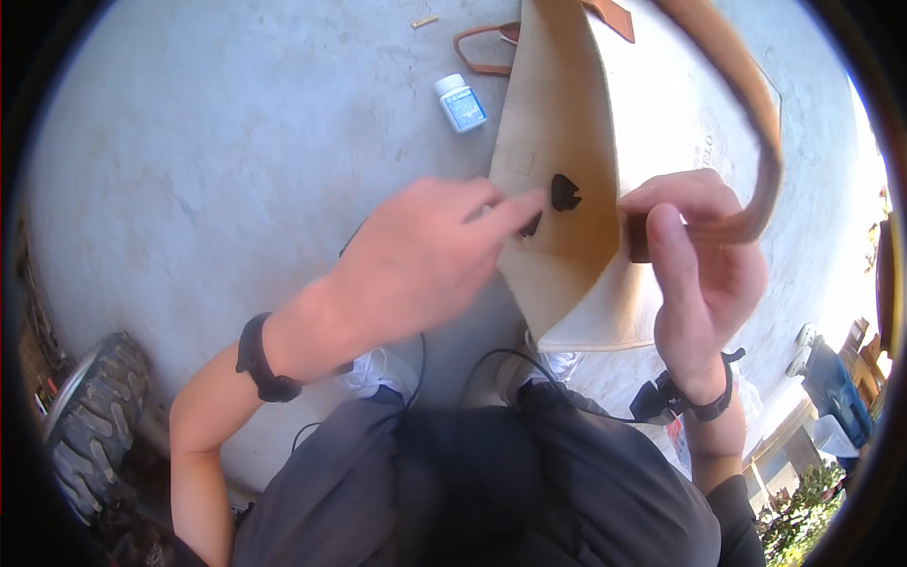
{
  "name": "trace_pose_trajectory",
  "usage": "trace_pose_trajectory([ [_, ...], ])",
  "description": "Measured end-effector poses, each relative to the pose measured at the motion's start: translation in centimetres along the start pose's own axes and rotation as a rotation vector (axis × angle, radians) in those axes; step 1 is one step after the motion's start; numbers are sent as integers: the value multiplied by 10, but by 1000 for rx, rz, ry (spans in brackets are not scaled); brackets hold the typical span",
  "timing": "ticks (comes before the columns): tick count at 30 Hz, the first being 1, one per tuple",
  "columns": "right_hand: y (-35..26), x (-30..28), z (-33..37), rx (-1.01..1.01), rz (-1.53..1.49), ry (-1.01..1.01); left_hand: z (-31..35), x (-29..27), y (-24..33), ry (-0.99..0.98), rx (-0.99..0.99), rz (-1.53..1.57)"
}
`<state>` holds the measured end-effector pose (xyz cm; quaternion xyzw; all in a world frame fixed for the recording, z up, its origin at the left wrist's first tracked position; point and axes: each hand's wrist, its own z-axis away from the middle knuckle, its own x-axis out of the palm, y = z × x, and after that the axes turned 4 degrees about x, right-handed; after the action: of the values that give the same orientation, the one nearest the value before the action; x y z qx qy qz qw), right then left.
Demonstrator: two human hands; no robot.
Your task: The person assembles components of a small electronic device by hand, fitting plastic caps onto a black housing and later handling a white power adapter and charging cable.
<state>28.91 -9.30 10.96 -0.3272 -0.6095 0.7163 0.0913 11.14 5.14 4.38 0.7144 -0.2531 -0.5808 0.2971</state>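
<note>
A cream tote bag (650,104) with brown straps lies on its side, its tan inside facing left. My right hand (709,241) is closed round the lower end of its brown handle (763,180), at the rim of the bag. At the left edge of the opening is my left hand (416,246), blurred, with its fingers curled. A dark edge shows beside its fingertips and another behind the hand; what it holds is hidden. Inside the bag a small black piece (565,192) with a notched outline rests against the lining.
On the grey floor (236,170) a small white bottle (461,104) with a blue label lies left of the bag. The other brown handle (484,52) sticks out behind it. A treaded tire (99,416) stands at lower left. Black cables (482,357) run between my shoes.
</note>
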Motion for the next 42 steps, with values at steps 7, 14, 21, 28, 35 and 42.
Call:
trace_pose_trajectory([
  [7,-13,-26,-6,130,-146,10,-11,-15,-44,-130,-479,169],
  [14,-25,-53,-9,-32,-292,268,-79,3,-71,-433,-713,354],
  [21,-39,-93,8,-49,-586,367,-108,-10,-28,124,-487,834],
  [28,-32,-144,29,-78,-566,491,-131,-46,27,251,11,640],
  [35,-59,-137,28,-32,-563,866,-147,-42,40,172,-55,707],
  [42,-94,-157,67,-166,212,855,-142,-52,34,27,-21,690],
])
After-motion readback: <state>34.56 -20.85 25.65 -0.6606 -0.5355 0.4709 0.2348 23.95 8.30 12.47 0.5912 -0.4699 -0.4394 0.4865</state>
